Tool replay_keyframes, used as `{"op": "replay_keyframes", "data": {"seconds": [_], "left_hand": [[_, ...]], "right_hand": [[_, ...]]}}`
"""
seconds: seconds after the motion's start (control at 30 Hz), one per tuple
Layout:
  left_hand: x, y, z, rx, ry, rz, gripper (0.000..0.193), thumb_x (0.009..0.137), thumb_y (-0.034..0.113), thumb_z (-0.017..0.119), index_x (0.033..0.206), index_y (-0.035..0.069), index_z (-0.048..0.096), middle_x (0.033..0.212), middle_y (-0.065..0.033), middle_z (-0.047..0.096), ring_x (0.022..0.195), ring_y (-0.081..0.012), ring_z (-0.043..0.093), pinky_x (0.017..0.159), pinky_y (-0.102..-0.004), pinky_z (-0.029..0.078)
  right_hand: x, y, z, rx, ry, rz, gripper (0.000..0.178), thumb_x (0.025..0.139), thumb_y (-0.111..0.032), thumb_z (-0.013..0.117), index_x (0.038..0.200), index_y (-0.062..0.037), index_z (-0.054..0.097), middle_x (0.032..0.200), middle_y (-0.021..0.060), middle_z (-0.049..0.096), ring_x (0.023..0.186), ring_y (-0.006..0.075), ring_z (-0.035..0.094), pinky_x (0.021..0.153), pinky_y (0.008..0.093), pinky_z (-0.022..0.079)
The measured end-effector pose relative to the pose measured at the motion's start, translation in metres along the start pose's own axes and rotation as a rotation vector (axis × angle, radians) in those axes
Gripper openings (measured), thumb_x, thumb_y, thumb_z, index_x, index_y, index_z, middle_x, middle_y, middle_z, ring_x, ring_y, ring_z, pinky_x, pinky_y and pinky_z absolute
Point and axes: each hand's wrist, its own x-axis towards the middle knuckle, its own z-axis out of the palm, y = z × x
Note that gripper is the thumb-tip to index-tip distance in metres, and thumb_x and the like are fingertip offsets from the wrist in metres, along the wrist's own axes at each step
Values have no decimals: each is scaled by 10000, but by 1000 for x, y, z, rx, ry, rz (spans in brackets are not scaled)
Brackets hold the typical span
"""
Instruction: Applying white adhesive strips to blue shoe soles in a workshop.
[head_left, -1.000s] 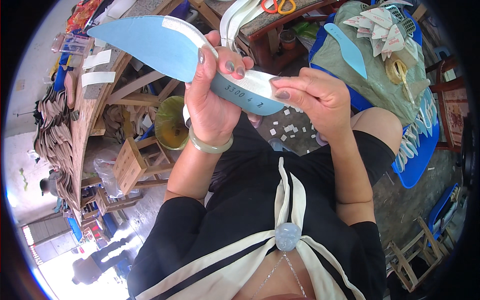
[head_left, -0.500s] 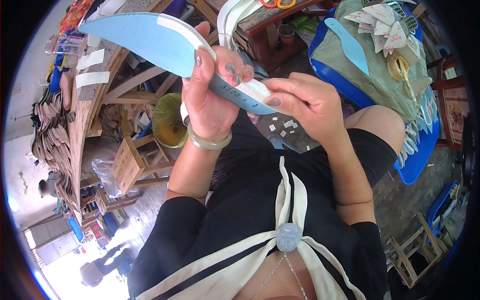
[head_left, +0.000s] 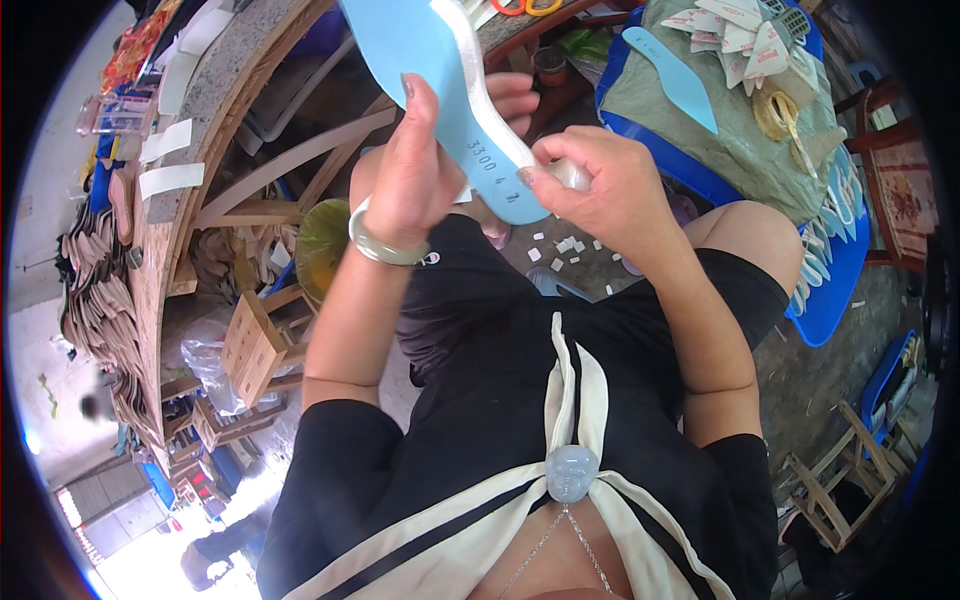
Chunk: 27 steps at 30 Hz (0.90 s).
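A light blue shoe insole point(head_left: 420, 60) with a white strip point(head_left: 490, 90) along its edge is held up in front of me. My left hand point(head_left: 420, 170), with a pale bangle point(head_left: 385, 250) on the wrist, grips the insole from the left with the thumb on its blue face. At the insole's heel end my right hand point(head_left: 610, 185) pinches the white strip between thumb and fingers. Both hands touch the insole above my lap.
A blue tub point(head_left: 830, 280) covered by grey cloth stands at the right, with another blue insole point(head_left: 670, 75), white cut pieces point(head_left: 740, 30) and a tape roll point(head_left: 775, 110) on it. A curved wooden workbench point(head_left: 200, 130) runs along the left. Orange scissors point(head_left: 525, 8) lie at the top.
The insole has swung from lying across to pointing up and away. Both hands have come closer together at its heel end, and the right thumb now presses the strip.
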Motion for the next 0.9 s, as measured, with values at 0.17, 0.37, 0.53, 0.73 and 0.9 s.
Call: {"op": "replay_keyframes", "data": {"seconds": [0.17, 0.37, 0.53, 0.73, 0.9], "left_hand": [[-19, 27, -38, 902, -267, -611, 578, 875, 444, 608, 1241, 3, 528, 1180, -123, 588, 1072, -212, 568, 883, -359, 479], [11, 42, 31, 1906, -185, 886, 358, 695, 97, 741, 1034, 51, 634, 936, -128, 606, 885, -300, 591, 776, -351, 481], [39, 41, 23, 1535, -587, -446, 330, 816, 235, 681, 1046, 15, 596, 853, -125, 651, 807, -227, 649, 756, -343, 500], [36, 33, 26, 1432, -621, -428, 306, 855, 210, 637, 1027, -33, 564, 807, -122, 642, 729, -203, 628, 708, -322, 490], [35, 26, 15, 1362, -602, -409, 286, 866, 189, 633, 1046, -21, 559, 828, -84, 632, 737, -150, 604, 698, -304, 481]], "right_hand": [[12, 6, -32, -178, 76, -120, 185, 746, -222, 691, 820, -56, 656, 747, 100, 618, 678, 295, 613, 597, 364, 491], [25, -10, -27, -456, -84, -351, 184, 744, -229, 656, 777, -48, 638, 704, 93, 600, 671, 295, 620, 586, 387, 499], [44, 8, -33, -79, -165, -61, 278, 763, -272, 697, 931, -52, 681, 722, 101, 646, 611, 240, 607, 589, 340, 481], [25, 38, -48, 515, -263, 295, 323, 852, -180, 657, 1157, -76, 629, 753, -47, 627, 595, -24, 446, 495, 150, 291], [18, 37, -57, 818, -103, 298, 295, 852, -108, 641, 1140, -47, 614, 774, -43, 612, 591, -24, 433, 482, 148, 266]]}}
